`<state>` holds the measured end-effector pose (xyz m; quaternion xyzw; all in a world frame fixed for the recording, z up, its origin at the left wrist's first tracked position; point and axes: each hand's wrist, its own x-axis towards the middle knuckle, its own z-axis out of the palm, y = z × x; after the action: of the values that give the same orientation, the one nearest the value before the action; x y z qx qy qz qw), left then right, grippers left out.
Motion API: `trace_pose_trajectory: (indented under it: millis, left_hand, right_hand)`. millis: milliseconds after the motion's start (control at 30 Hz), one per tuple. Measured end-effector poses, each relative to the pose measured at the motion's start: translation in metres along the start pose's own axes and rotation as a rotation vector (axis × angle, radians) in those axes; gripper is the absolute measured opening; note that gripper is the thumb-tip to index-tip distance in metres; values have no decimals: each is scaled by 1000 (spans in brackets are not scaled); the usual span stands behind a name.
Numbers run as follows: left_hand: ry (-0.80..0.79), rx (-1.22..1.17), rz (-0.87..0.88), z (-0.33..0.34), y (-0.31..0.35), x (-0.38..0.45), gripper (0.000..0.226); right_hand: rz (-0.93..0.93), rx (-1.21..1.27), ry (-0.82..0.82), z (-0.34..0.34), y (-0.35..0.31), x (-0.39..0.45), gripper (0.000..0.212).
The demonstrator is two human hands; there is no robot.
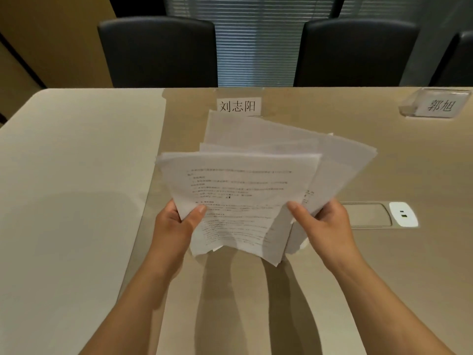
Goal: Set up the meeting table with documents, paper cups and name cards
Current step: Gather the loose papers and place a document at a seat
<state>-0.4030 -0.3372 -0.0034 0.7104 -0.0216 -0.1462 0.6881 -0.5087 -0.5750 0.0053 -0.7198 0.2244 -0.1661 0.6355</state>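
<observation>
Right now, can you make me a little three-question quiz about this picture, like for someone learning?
1. True or false: both hands hold the papers.
2. How many name cards stand on the table? A) one B) two C) four
3. Fill in: the socket plate lies beside the ____ hand.

Key:
1. True: the left hand and right hand each grip a lower edge.
2. B: the middle card and the far-right card.
3. Right.

Name card (237, 106), upright beyond the papers (240, 190): reads 刘志阳. Second card (440, 105), far right of the first, in clear holder: reads 郭旭. Printed lines on papers: too blurred to read.
</observation>
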Motion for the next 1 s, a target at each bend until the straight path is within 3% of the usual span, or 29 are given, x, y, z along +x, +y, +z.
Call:
trace_pose_trajectory:
  millis: [133,300,367,433,500,567,667,767,833,1000]
  left_hand:
    - [-12,14,-12,7,0,4,29]
    - [62,152,139,11,28,4,33]
    - [9,286,242,8,46,2,36]
    - [-50,516,356,6,63,0,34]
    - [-90,756,439,10,77,-5,31]
    - [-141,904,535,18,87,-12,34]
    - [-246,1018,576,30,94,-18,35]
    - [-353,1106,498,39,94,-17,31]
    - [-393,1129,446,43,93,-16,27]
    - [-403,1277,397,50,92,-14,29]
  right_hand:
    - [26,-16,-81,7,4,1,26]
    - [43,120,-62,12,11,1,30]
    - [35,229,-34,6,10,2,45]
    - [5,269,81,-8,7,5,73]
    - [-52,113,202,-26,2,10,105]
    - [-103,-63,212,-38,-2,10,118]
    - [-102,-151,51,-39,0,7,106]
    - [-109,-109,-70,-35,8,3,57]
    - [-107,-73,-109,-33,11,2,39]
    - [-29,139,-140,-42,21,4,60]
